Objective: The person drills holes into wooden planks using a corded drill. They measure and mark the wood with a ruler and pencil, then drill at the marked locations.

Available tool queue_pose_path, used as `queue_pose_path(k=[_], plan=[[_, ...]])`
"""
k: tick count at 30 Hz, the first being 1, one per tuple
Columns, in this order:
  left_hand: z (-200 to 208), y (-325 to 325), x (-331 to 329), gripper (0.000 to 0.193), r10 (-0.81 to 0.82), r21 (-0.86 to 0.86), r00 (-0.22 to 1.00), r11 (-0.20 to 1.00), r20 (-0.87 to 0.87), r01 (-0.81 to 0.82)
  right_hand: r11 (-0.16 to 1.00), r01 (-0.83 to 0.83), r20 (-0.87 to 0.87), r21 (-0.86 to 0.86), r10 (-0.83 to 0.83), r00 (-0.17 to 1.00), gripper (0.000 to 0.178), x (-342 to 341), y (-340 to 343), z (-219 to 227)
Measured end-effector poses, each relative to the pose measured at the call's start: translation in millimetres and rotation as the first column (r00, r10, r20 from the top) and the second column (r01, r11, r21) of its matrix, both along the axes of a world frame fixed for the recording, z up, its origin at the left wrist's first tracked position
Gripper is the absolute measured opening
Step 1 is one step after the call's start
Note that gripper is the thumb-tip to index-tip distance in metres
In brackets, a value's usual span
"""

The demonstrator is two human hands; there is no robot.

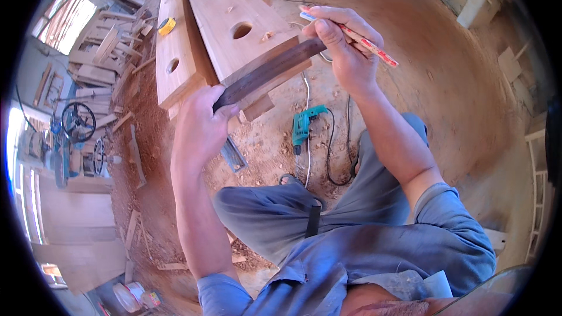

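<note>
A dark brown, slightly curved wooden strip (pixel 272 71) lies across the near ends of two thick pale boards. My left hand (pixel 202 120) is closed around its left end, the thumb pressed along the face. Closed around a long red-and-white pencil (pixel 374 50), my right hand (pixel 356 44) is at the strip's other end, where its fingers appear to touch the wood. The wider board (pixel 234 0) and the narrower board (pixel 175 47) each have an oval hole, with a dark gap between them.
A yellow tape measure (pixel 167 26) sits on the narrower board. Below the boards, a teal power drill (pixel 305 124) with its cord lies on the dusty floor, near a metal ruler-like blade (pixel 233 155). Wood offcuts (pixel 102 76) and a machine with handwheels (pixel 78 122) stand at the left.
</note>
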State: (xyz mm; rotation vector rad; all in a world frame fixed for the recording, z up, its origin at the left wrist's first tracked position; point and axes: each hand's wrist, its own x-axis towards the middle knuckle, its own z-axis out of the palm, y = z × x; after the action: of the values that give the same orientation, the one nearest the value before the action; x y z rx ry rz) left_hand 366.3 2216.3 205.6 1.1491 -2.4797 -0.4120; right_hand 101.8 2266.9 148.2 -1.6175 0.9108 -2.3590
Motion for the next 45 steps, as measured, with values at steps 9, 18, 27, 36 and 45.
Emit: queue_pose_path(k=[9, 18, 27, 36, 45], plan=[[9.7, 8.7, -6.3, 0.018, 0.03, 0.039, 0.999, 0.999, -0.024, -0.029, 0.959, 0.168, 0.016, 0.229, -0.176, 0.984, 0.018, -53.3, -7.2, -36.4], [9.7, 8.5, -4.8, 0.018, -0.005, 0.033, 0.999, 0.999, -0.034, 0.006, 0.956, 0.126, 0.083, 0.264, -0.153, 0.985, 0.018, -46.8, -10.7, -36.8], [9.4, 8.5, -5.1, 0.018, -0.021, 0.016, 1.0, 1.0, -0.023, 0.022, 0.964, 0.093, 0.114, 0.251, -0.125, 0.986, 0.015, -46.6, -18.2, -38.1], [8.2, 5.6, -4.4, 0.02, 0.015, 0.008, 1.0, 1.0, 0.01, -0.015, 0.882, 0.47, -0.214, -0.039, -0.467, 0.858, 0.019, -45.4, 7.8, -7.1], [8.2, 5.0, -1.9, 0.023, 0.011, 0.033, 1.0, 0.999, 0.002, -0.012, 0.978, 0.015, -0.195, 0.208, 0.027, 0.981, 0.008, 10.7, 34.6, 1.7]])
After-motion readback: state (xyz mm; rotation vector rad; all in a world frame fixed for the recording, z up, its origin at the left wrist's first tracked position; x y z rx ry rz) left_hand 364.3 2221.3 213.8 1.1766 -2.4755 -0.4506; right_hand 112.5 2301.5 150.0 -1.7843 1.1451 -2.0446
